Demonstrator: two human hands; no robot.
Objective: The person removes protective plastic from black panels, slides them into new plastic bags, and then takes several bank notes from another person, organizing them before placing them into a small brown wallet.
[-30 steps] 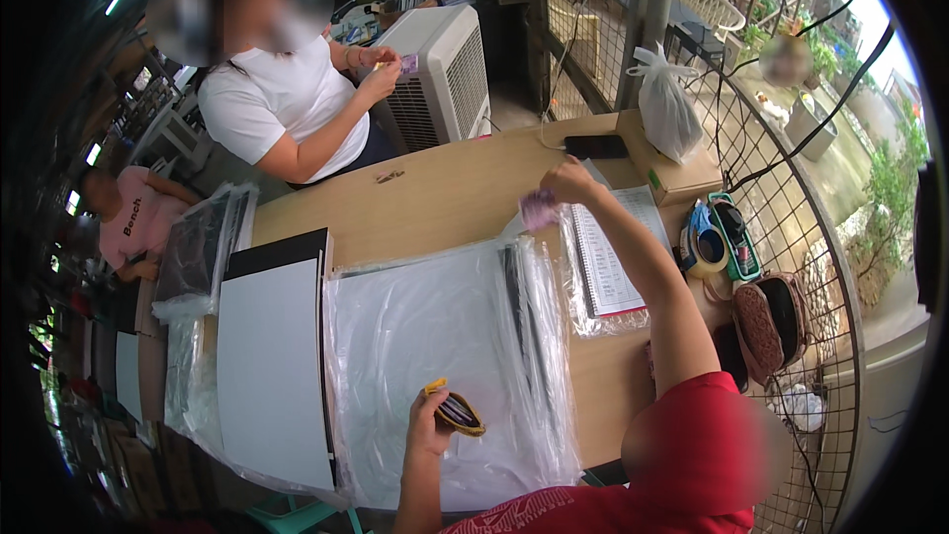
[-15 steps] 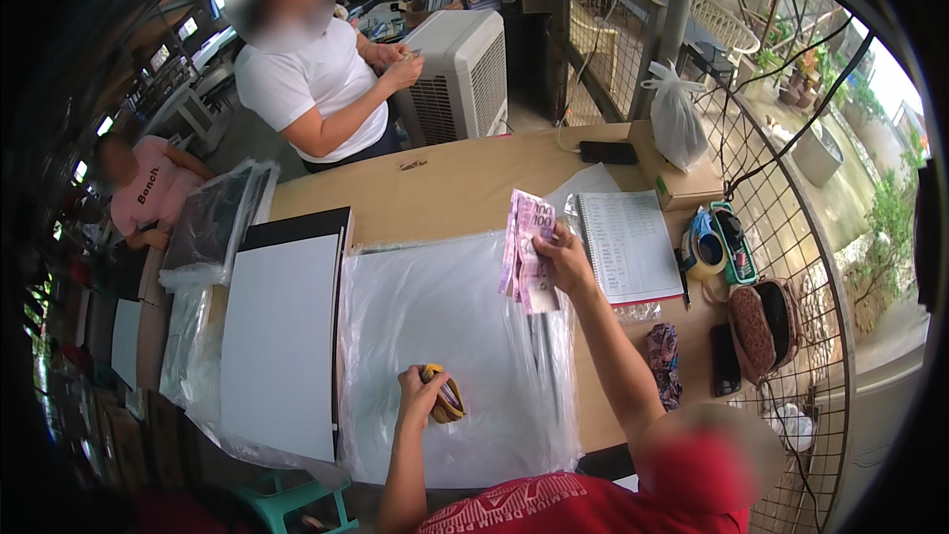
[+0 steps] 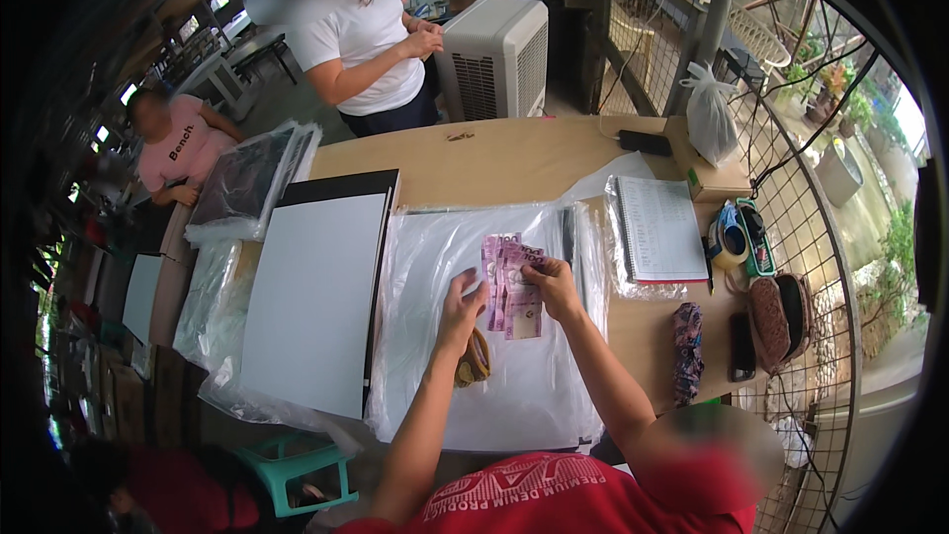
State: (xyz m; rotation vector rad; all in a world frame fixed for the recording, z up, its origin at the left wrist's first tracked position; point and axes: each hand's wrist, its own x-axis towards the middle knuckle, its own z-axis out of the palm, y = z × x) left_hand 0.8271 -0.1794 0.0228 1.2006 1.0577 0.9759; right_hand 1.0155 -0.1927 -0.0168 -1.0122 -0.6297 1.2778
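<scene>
Banknotes (image 3: 514, 307): fanned purple notes, over the middle of the plastic-wrapped stack (image 3: 425, 257); clock directions below run from them, twelve toward the far edge of the table (image 3: 425, 153).
Right hand (image 3: 556, 287): at 3 o'clock, thumb and fingers clamped on the notes' near-side edge.
Left hand (image 3: 462, 311): at 8 o'clock, upper fingers apart, close by the notes; contact is unclear, and I cannot tell whether the lower fingers grip the purse.
Purse (image 3: 476, 361): at 7 o'clock, small, brown and yellow, just below the left palm.
Feel of the notes: likely very light, limp and thin – apt to slide over one another, easily creased or torn.
Hold on the notes: best pinched flat by a long edge, thumb on top, fingers beneath.
Feel of the purse: probably light and soft; a grip on its side beside the mouth should suit it.
Note count: at least two; the overlap hides the exact number.
Other counts: one purse, one spiral notebook (image 3: 657, 232) at 2 o'clock, one tied plastic bag (image 3: 712, 119) between 1 and 2, one patterned pouch (image 3: 688, 354) at 4, one teal stool (image 3: 297, 475) near 8.
Onlookers: two at the far side – one white shirt (image 3: 366, 40) at 11, one pink shirt (image 3: 183, 148) at 10.
</scene>
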